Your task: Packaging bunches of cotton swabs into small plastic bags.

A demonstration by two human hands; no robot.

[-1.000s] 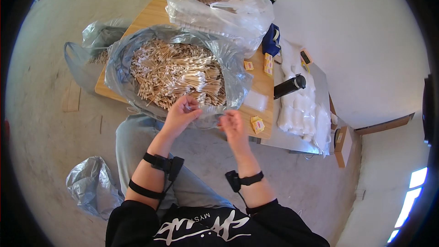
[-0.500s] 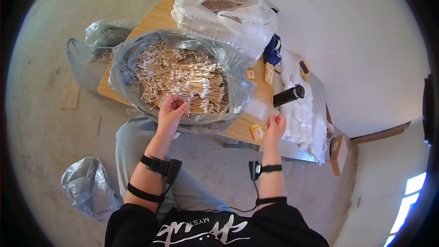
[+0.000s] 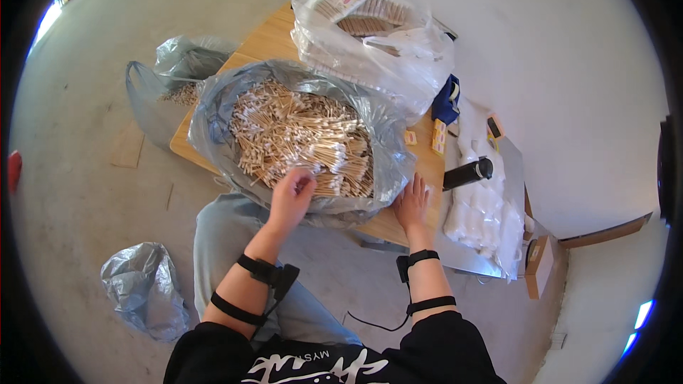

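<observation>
A big grey plastic bag (image 3: 393, 135) lies opened wide on the wooden table (image 3: 267, 41), full of loose cotton swabs (image 3: 295, 124) with white tips and wooden sticks. Over the bag's near rim is my left hand (image 3: 290, 199), its fingers curled together beside the swabs. What those fingers hold, if anything, is hidden. My right hand (image 3: 412, 203) rests palm down on the tabletop just right of the bag, fingers stretched out and slightly apart. Two small yellow boxes (image 3: 439, 136) (image 3: 410, 138) sit beyond it.
A white plastic bag (image 3: 420, 75) of packed swabs stands at the back, next to a blue tape dispenser (image 3: 446, 99). To the right are a black bottle (image 3: 467, 173) and clear plastic packaging (image 3: 473, 213). Grey bags (image 3: 146, 291) and a cardboard box (image 3: 538, 267) are lower down.
My right hand has gone from a raised pinch to lying flat on the table, moving left toward the bag. The yellow packet near it is no longer visible. The view has shifted slightly.
</observation>
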